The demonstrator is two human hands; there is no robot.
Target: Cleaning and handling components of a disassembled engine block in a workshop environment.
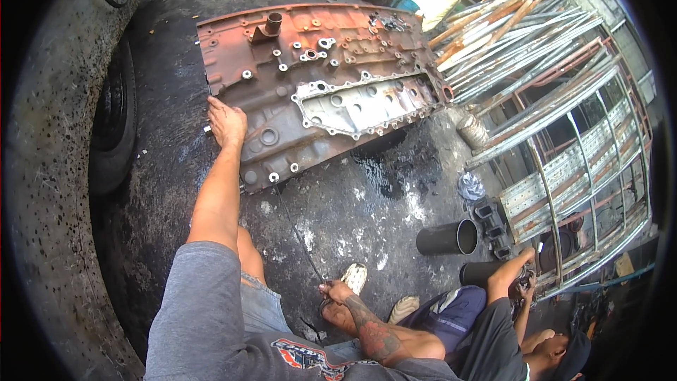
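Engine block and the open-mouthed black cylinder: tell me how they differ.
The engine block is far larger than the black cylinder. The block is broad and angular; the cylinder is round. The block shows rusty red, brown and grey, while the cylinder is black. Both have visible openings.

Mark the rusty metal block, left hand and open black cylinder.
Rusty metal block (310,74): head view, brown face.
Left hand (228,124): head view, back of hand.
Open black cylinder (437,238): head view, outer wall.

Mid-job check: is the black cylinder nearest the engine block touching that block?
Apart. The head view shows bare floor between the block's lower edge and the black cylinder lying on its side.
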